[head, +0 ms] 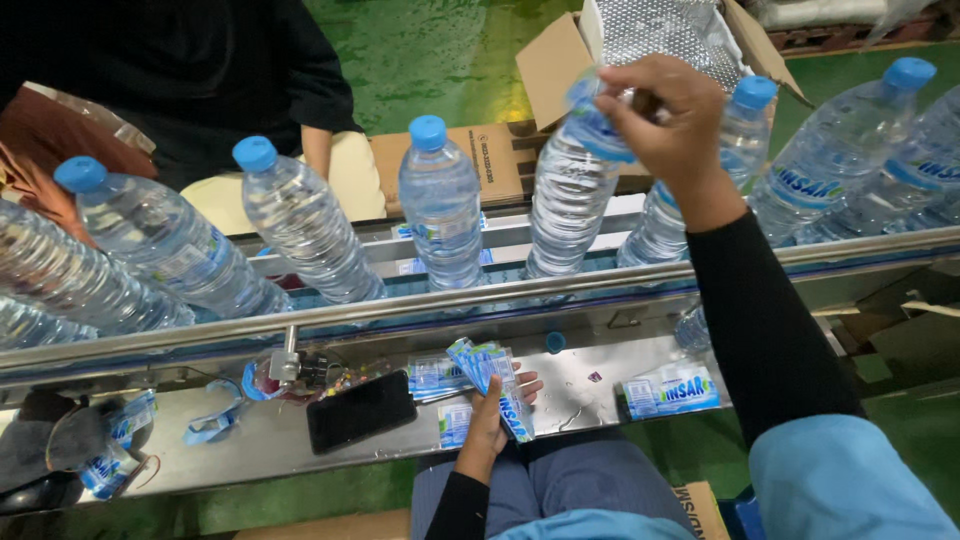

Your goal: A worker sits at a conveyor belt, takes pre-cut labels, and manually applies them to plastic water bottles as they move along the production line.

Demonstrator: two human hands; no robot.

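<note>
My right hand reaches over the conveyor rail and grips the neck and cap of a clear water bottle, where a blue label sleeve sits around the neck. My left hand rests low over my lap and holds a fanned stack of blue and white label sleeves. Other blue-capped bottles stand on the line: one to the left, another further left, and one behind my right wrist.
A black phone lies on the steel shelf, with loose labels and a blue cap nearby. A person in black sits across the line. An open cardboard box stands beyond it. Labelled bottles crowd the right end.
</note>
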